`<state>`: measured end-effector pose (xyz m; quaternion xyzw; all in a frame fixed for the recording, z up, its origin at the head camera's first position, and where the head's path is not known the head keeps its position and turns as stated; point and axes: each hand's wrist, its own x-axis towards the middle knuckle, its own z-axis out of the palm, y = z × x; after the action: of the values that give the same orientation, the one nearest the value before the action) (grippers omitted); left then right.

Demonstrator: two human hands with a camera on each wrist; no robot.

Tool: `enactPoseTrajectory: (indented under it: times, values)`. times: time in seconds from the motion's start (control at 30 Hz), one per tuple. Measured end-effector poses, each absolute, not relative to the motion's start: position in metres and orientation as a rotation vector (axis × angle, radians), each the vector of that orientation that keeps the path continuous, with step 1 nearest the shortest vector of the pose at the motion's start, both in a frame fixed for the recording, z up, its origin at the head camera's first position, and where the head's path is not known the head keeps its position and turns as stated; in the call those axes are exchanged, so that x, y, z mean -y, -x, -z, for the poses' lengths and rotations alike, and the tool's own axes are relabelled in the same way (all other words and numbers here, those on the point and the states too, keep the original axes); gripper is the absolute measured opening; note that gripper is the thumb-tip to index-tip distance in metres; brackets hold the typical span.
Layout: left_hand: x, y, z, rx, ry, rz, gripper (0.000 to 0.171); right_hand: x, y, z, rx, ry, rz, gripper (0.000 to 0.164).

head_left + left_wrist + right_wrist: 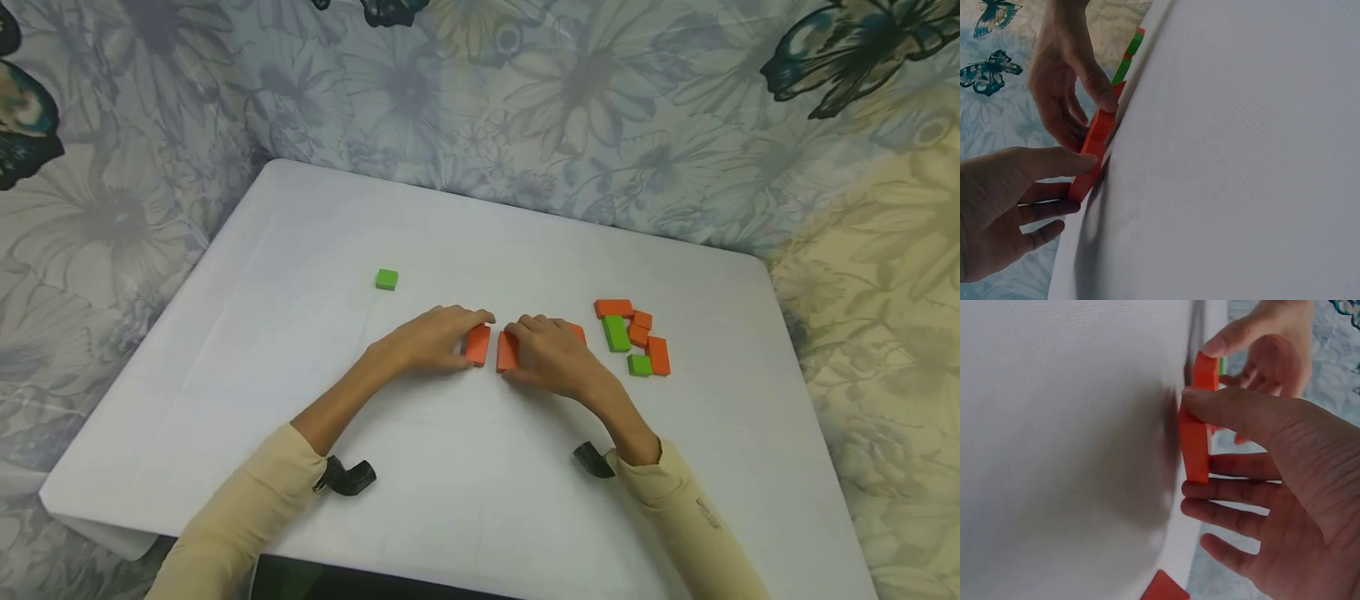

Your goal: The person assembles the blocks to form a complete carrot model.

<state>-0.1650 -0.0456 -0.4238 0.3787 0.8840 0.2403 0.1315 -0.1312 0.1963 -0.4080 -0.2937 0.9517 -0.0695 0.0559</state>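
Note:
Two orange-red rectangular blocks are held near the middle of the white table, a narrow gap between them in the head view. My left hand (pixel 438 337) pinches the left block (pixel 477 345) between thumb and fingers. From the other side, my right hand (pixel 551 354) grips the right block (pixel 507 352) by its ends, thumb at the near one. In the right wrist view this right block (pixel 1195 447) stands in front of the left one (pixel 1206 370). Another orange block (pixel 577 332) shows partly behind the right hand.
A small green block (pixel 387 280) lies alone, beyond the left hand. Right of the hands sits a loose cluster with a long green block (pixel 617 333), orange blocks (pixel 659 356) and a small green block (pixel 640 365). A dark object (pixel 330 581) lies along the near table edge.

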Motion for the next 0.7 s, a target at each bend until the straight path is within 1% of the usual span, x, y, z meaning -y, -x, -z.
enactPoseTrajectory:
  times: [0.13, 0.3, 0.5, 0.7]
  values:
    - [0.044, 0.165, 0.432, -2.54, -1.076, -0.721, 0.07, -0.189, 0.134, 0.412, -2.875, 0.929, 0.206, 0.062]
    - [0.043, 0.165, 0.433, -2.546, -1.033, -0.765, 0.079, -0.185, 0.137, 0.412, -2.859, 0.937, 0.241, 0.069]
    - [0.042, 0.166, 0.431, -2.522, -1.028, -0.776, 0.078, -0.181, 0.143, 0.415, -2.812, 0.958, 0.275, 0.06]
    - [0.041, 0.165, 0.431, -2.525, -1.037, -0.782, 0.079, -0.18, 0.147, 0.418, -2.781, 0.968, 0.27, 0.059]
